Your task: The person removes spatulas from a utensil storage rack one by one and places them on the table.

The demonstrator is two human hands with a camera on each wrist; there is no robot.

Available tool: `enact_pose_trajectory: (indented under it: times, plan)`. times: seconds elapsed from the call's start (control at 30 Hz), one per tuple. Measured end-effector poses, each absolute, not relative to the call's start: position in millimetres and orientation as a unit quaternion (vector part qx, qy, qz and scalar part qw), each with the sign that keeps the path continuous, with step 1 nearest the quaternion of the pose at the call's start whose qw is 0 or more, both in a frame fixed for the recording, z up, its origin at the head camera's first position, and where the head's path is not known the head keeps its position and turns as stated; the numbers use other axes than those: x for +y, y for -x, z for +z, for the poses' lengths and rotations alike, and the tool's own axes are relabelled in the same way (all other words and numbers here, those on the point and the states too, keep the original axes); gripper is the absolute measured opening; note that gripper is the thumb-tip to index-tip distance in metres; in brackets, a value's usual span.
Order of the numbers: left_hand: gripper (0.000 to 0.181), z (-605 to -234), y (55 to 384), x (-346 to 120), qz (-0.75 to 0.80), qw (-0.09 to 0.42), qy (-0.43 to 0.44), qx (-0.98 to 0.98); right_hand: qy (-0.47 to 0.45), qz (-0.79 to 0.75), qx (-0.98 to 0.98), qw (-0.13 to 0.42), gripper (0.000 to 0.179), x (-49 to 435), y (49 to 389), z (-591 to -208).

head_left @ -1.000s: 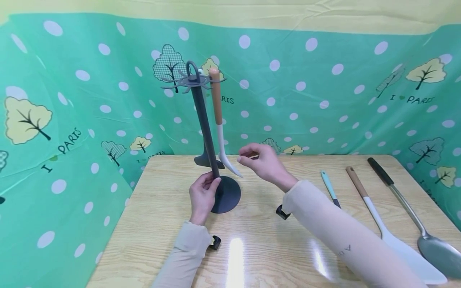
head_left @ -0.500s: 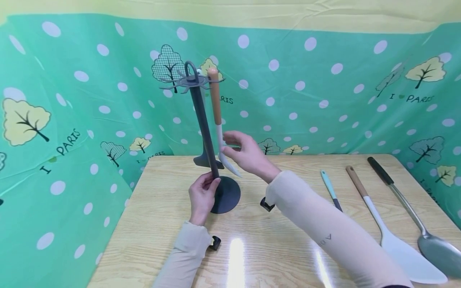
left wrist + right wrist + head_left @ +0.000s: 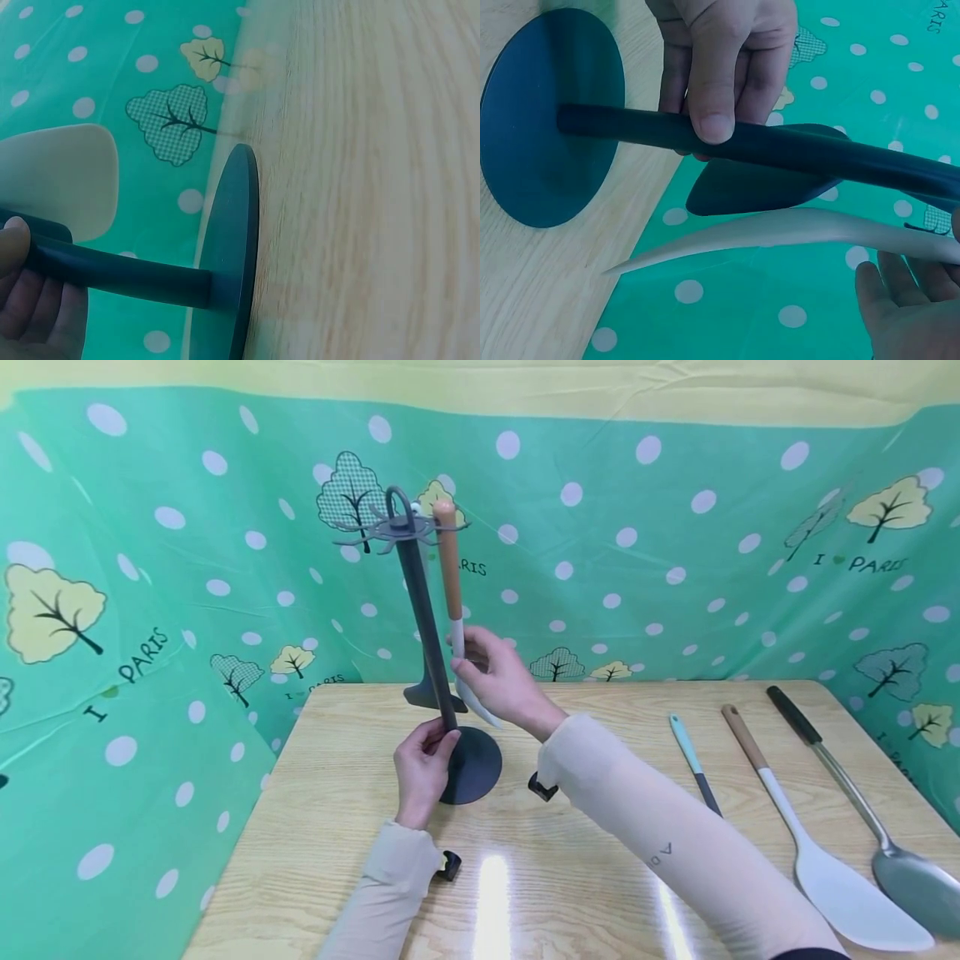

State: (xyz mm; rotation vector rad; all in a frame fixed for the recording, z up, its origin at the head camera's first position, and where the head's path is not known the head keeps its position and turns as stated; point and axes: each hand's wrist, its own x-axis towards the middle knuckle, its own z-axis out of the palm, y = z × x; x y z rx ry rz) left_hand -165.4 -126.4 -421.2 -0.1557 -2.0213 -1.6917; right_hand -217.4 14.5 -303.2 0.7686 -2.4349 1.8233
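Note:
A dark utensil stand (image 3: 426,618) with a ring of hooks on top rises from a round base (image 3: 474,768). Low on its pole, my left hand (image 3: 422,772) grips it, thumb across the front in the right wrist view. From a right-side hook hangs a turner with a brown handle (image 3: 448,564) and a curved white blade (image 3: 780,229). My right hand (image 3: 498,677) holds its white neck between thumb and fingers; the contact is partly cut off in the right wrist view. Behind the pole hangs another utensil with a dark flat head (image 3: 420,695).
Right of the stand on the wooden table (image 3: 315,860) lie a mint-handled utensil (image 3: 684,743), partly behind my right sleeve, a white turner (image 3: 847,889) and a metal ladle-like spoon (image 3: 915,885). A dotted green cloth (image 3: 600,593) hangs behind.
My right hand has moved left from beside the hanging turner to its white neck and taken hold of it. The left hand and stand have stayed put.

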Motion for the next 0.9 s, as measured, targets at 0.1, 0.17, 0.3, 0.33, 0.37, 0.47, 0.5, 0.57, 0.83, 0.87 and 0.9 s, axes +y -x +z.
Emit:
enact_pose_trajectory:
  times: [0.1, 0.17, 0.3, 0.33, 0.37, 0.47, 0.5, 0.57, 0.83, 0.87, 0.9]
  plan:
    - [0.018, -421.2, 165.8, -126.2, -0.620, 0.245, 0.054, -0.743, -0.241, 0.583, -0.776, 0.008, 0.031, 14.3, 205.9, -291.5]
    - [0.018, -421.1, 165.7, -125.9, -0.618, 0.245, 0.052, -0.745, -0.241, 0.583, -0.776, 0.019, 0.027, 14.7, 203.1, -290.3]
    - [0.018, -427.3, 170.2, -127.0, -0.616, 0.242, 0.048, -0.748, -0.246, 0.590, -0.768, 0.038, 0.022, 15.1, 210.2, -300.8]
    - [0.018, -431.2, 172.5, -127.6, -0.616, 0.244, 0.048, -0.747, -0.248, 0.592, -0.766, 0.040, 0.022, 15.3, 210.5, -301.5]
    - [0.019, -435.7, 175.1, -128.6, -0.617, 0.244, 0.047, -0.747, -0.248, 0.592, -0.766, 0.042, 0.022, 15.2, 210.8, -301.9]
    - [0.020, -449.2, 182.8, -131.4, -0.620, 0.247, 0.042, -0.743, -0.246, 0.588, -0.770, 0.040, 0.023, 15.5, 199.9, -290.1]
    - [0.020, -450.7, 183.4, -131.8, -0.620, 0.249, 0.041, -0.743, -0.246, 0.587, -0.770, 0.040, 0.023, 15.6, 197.5, -287.4]
    - [0.019, -451.8, 183.7, -132.2, -0.622, 0.250, 0.037, -0.741, -0.246, 0.587, -0.770, 0.041, 0.023, 16.0, 201.2, -291.9]
    - [0.018, -451.3, 182.5, -132.0, -0.621, 0.246, 0.038, -0.743, -0.246, 0.588, -0.769, 0.052, 0.021, 19.7, 216.8, -313.8]
    - [0.019, -451.1, 182.3, -132.0, -0.620, 0.246, 0.039, -0.744, -0.248, 0.586, -0.769, 0.056, 0.020, 20.4, 216.9, -314.6]
    - [0.019, -451.0, 182.3, -132.0, -0.620, 0.245, 0.039, -0.744, -0.249, 0.585, -0.769, 0.060, 0.020, 20.9, 216.4, -314.9]
